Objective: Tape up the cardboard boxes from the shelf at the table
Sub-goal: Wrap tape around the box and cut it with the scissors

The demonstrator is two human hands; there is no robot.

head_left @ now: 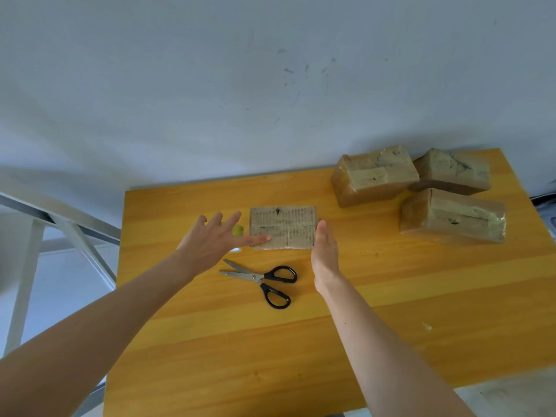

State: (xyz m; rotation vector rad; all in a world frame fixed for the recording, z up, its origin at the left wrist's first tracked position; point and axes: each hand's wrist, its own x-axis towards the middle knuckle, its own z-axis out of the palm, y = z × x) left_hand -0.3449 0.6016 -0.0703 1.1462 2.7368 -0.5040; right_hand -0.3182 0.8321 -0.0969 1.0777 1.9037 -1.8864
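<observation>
1. A pale grey wall [210, 70], scuffed with dark marks, fills the upper view.
2. An orange wood-grain table [421, 311] stands against it.
3. A white metal frame [24, 281] stands left of the table.
4. Grey floor [511, 398] shows bottom right.

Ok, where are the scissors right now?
Head view: the scissors lie open on the table, left of centre, just nearer the person than the box between the left hand and right hand.

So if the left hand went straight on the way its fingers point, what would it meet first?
The nearest cardboard box: one fingertip of the left hand overlaps its left end in the picture, though contact or hovering cannot be told from one view.
</observation>
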